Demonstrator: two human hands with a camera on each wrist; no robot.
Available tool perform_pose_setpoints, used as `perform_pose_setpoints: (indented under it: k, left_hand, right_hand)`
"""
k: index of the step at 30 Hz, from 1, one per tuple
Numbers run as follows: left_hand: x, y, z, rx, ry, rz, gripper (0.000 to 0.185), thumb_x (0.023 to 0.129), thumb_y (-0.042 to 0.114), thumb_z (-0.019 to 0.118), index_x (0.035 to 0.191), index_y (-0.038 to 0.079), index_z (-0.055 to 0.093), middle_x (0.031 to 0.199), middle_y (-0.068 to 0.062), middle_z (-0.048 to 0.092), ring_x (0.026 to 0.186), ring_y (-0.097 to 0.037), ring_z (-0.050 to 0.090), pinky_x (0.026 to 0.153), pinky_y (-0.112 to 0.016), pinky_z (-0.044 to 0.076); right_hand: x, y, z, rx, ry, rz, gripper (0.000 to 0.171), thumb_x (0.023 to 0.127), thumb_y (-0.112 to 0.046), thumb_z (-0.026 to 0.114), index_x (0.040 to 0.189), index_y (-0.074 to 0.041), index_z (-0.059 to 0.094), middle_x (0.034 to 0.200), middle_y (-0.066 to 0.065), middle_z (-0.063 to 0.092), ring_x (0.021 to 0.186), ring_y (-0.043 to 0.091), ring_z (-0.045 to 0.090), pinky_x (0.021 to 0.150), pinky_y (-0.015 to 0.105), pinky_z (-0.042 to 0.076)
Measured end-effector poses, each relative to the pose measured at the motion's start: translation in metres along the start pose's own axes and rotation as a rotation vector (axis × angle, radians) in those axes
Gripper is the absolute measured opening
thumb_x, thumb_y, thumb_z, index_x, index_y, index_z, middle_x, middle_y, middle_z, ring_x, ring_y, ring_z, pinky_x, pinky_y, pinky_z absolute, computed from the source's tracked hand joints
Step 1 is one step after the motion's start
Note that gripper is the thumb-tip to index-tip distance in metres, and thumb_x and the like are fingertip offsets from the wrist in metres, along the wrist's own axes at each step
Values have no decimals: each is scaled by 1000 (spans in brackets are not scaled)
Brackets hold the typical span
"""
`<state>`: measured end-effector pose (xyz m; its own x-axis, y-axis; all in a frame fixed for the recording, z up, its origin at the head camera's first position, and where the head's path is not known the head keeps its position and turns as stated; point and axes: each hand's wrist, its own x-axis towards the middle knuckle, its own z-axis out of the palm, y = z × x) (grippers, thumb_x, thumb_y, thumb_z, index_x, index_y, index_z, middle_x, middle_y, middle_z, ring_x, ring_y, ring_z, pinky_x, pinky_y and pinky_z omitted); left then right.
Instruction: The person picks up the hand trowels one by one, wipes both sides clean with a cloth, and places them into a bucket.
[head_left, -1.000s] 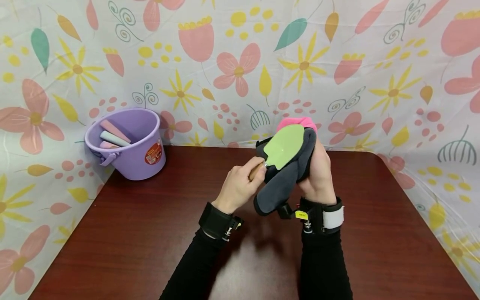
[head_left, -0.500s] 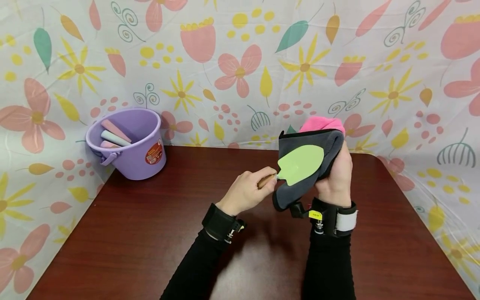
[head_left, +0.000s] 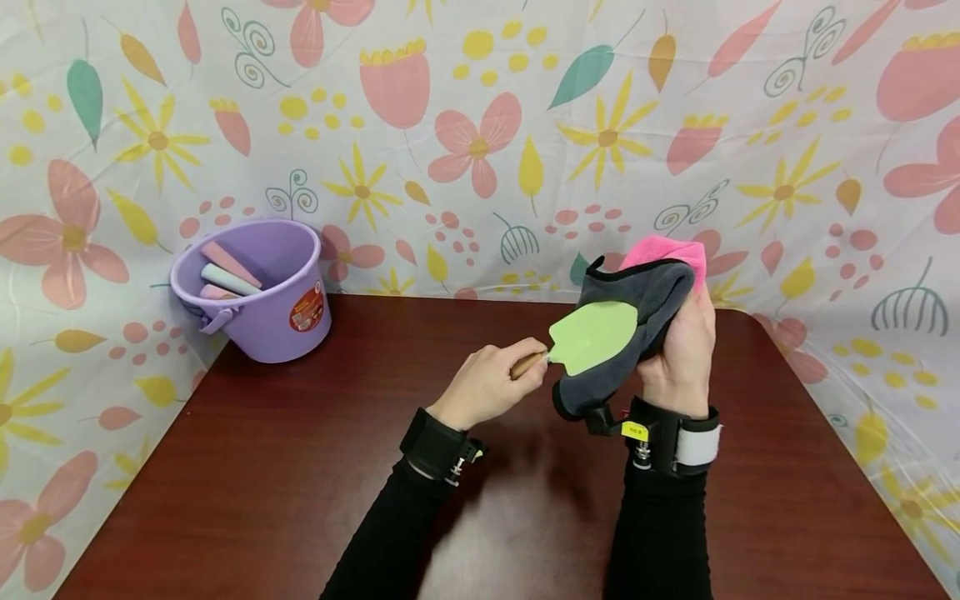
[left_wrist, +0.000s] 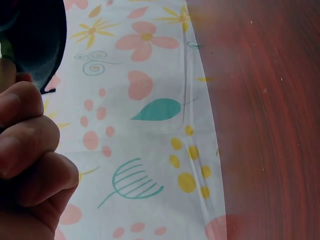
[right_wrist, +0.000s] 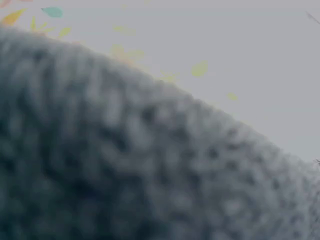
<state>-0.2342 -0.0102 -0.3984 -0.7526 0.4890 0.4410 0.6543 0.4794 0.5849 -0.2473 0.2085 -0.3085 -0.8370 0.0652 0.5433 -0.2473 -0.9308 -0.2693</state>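
Note:
My left hand [head_left: 491, 382] grips the short wooden handle of a small trowel [head_left: 596, 336] with a light green blade. The blade lies against a dark grey cloth [head_left: 637, 287] with black edging and a bright pink side [head_left: 671, 250]. My right hand [head_left: 681, 354] holds this cloth from the right, bunched in the palm, with a flap hanging below the blade. In the left wrist view, the curled fingers [left_wrist: 30, 145] of the left hand show beside the dark cloth [left_wrist: 42, 40]. Blurred grey cloth [right_wrist: 150, 150] fills most of the right wrist view.
A purple bucket [head_left: 296, 304] stands at the back left of the brown table [head_left: 300, 483], with pink and pale handles [head_left: 231, 275] leaning inside it. A flower-printed sheet [head_left: 480, 125] hangs behind and along both sides.
Both hands have moved to the right with the trowel and cloth. The blade has turned from pointing up to pointing more rightward, and the cloth has shifted and refolded around it.

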Motion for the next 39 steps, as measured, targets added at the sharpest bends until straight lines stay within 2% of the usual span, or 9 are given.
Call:
perform_pose_setpoints:
  k: [8, 15, 18, 21, 23, 26, 31, 37, 39]
  left_hand:
    - [-3, -6, -6, 68, 20, -26, 26, 99, 40, 48, 113, 26, 63, 57, 10, 39, 46, -7, 37, 47, -26, 31]
    - [-1, -10, -15, 125, 58, -53, 23, 98, 40, 50, 111, 27, 63, 55, 8, 36, 45, -8, 36, 46, -25, 29]
    - [-2, -11, -19, 139, 85, -64, 21, 98, 40, 50, 108, 26, 62, 55, 7, 36, 45, -9, 35, 46, -26, 28]
    - [-4, -13, -22, 148, 113, -88, 20, 98, 40, 52, 107, 26, 62, 55, 7, 38, 46, -9, 38, 46, -27, 31]
    - [-6, -15, -23, 149, 128, -106, 20, 98, 41, 52, 107, 26, 61, 55, 7, 40, 46, -9, 40, 47, -28, 33]
    - [-8, -19, -26, 163, 131, -133, 20, 98, 40, 52, 108, 26, 61, 56, 8, 44, 49, -10, 44, 48, -29, 37]
    - [-11, -25, -33, 218, 97, -167, 21, 99, 42, 51, 108, 26, 61, 59, 9, 47, 54, -11, 49, 52, -31, 40]
    - [-17, -30, -49, 279, 69, -194, 22, 99, 43, 51, 106, 25, 60, 60, 7, 47, 55, -12, 49, 53, -32, 40]
    - [-19, -33, -56, 298, 59, -201, 22, 99, 44, 50, 105, 25, 60, 60, 7, 46, 55, -13, 49, 53, -33, 39]
  right_hand:
    - [-3, -4, -5, -108, 42, -78, 33, 106, -12, 37, 102, 16, 53, 99, 30, 57, 87, 38, 58, 80, 39, 49]
    - [-7, -14, -13, -9, 37, -63, 30, 105, -9, 36, 108, 16, 52, 100, 29, 56, 86, 38, 56, 75, 40, 49]
    - [-8, -14, -15, -24, 16, -62, 31, 106, -9, 34, 107, 17, 51, 99, 29, 55, 86, 38, 56, 77, 40, 48]
    - [-8, -9, -17, -109, 1, -70, 30, 106, -7, 33, 104, 16, 50, 97, 30, 54, 84, 38, 55, 76, 39, 49]
    - [-7, -5, -20, -173, 25, -67, 24, 105, -6, 37, 102, 14, 51, 97, 27, 55, 83, 35, 56, 75, 36, 49]
    - [-8, 1, -24, -286, 113, -27, 15, 103, -6, 47, 98, 8, 51, 93, 19, 56, 77, 27, 58, 69, 30, 50]
    - [-12, 2, -30, -518, 234, 66, 12, 100, -10, 55, 99, 2, 54, 87, 9, 55, 69, 17, 58, 63, 22, 49]
    - [-15, -7, -37, -840, 227, 156, 18, 98, -18, 61, 96, -2, 52, 84, 5, 48, 69, 13, 57, 63, 19, 47]
    - [-16, -12, -41, -976, 214, 187, 20, 98, -22, 62, 100, -3, 54, 86, 5, 46, 71, 12, 56, 63, 18, 47]
